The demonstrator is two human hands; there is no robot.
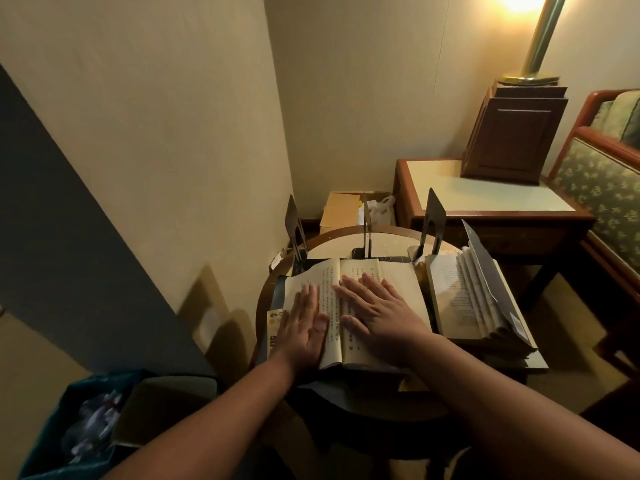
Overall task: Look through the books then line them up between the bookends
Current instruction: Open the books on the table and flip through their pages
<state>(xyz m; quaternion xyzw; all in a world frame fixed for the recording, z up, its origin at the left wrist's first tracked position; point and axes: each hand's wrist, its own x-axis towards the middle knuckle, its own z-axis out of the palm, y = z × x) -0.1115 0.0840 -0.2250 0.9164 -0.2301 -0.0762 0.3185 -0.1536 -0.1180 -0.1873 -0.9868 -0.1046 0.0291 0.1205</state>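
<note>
Head cam: open book (353, 306) lies on tabletop (391, 242) in front of bookends (431, 223). Left hand (304, 327) & right hand (381, 313) press pages flat, fingers spread, gripping nothing. Pages look thin, floppy; prob. close it first, then grab by spine.

Both hands, left (304, 323) and right (377, 313), press flat on an open book (398, 292).
</note>
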